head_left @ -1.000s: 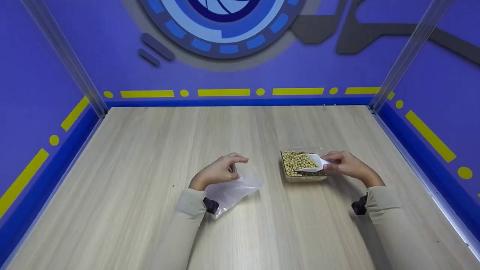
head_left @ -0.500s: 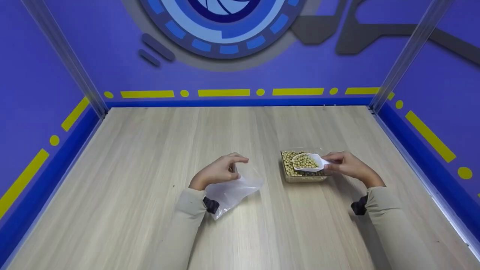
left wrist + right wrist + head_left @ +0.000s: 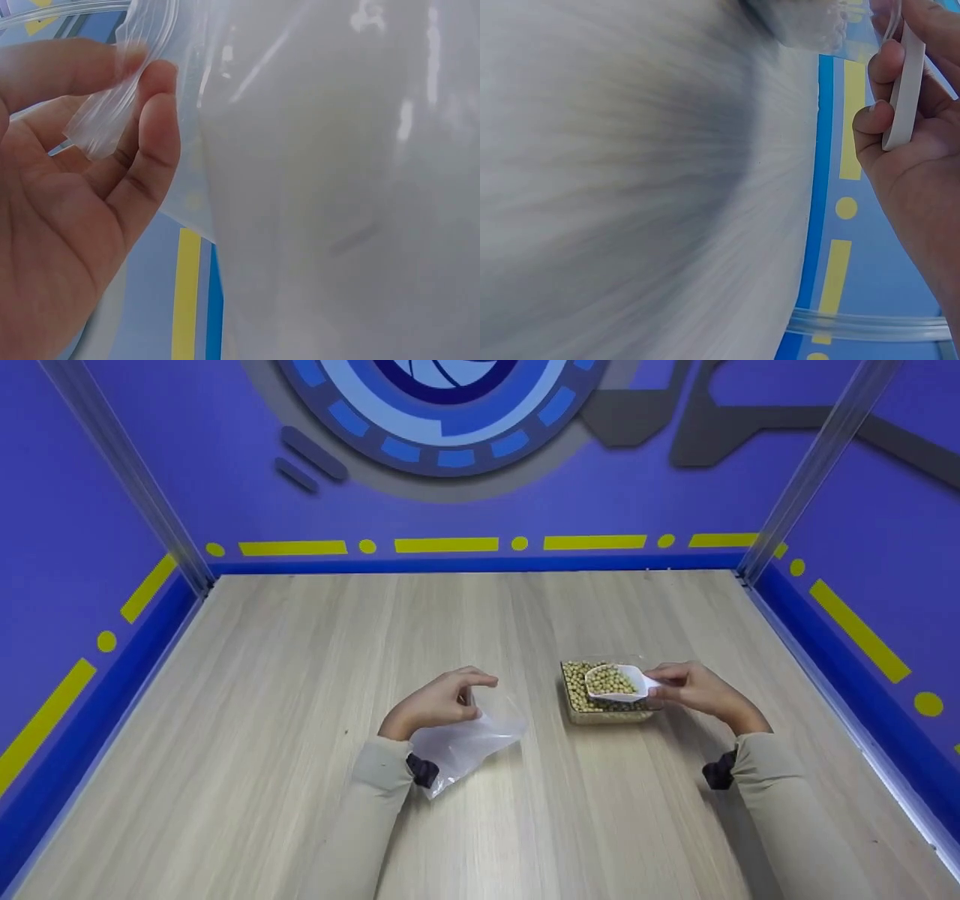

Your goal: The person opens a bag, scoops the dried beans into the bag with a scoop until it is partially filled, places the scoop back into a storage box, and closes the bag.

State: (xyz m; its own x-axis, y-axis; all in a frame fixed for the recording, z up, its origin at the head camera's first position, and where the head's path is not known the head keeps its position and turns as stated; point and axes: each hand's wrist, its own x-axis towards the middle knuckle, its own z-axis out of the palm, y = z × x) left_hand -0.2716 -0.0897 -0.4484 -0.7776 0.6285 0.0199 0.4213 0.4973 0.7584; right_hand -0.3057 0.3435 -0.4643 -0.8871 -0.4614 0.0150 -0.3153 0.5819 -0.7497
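My left hand (image 3: pixel 435 706) pinches the top edge of a clear plastic zip bag (image 3: pixel 469 746), which hangs down toward the table. In the left wrist view the thumb and fingers grip the bag's rim (image 3: pixel 154 45), and its wall fills the right side. My right hand (image 3: pixel 701 691) holds a white scoop (image 3: pixel 636 681) by its handle (image 3: pixel 906 94). Round yellowish beans, likely soybeans (image 3: pixel 611 681), lie in the scoop. It is level over a clear rectangular container (image 3: pixel 611 720) of the same beans. Whether the scoop touches the beans below cannot be told.
The light wooden table (image 3: pixel 300 660) carries the container right of centre. Blue panels (image 3: pixel 465 517) with yellow marks enclose it at the back and sides, with metal posts (image 3: pixel 825 465) at the corners.
The scoop, tilted before with beans heaped in it, has levelled and risen slightly over the container. My left hand and the bag stay in place.
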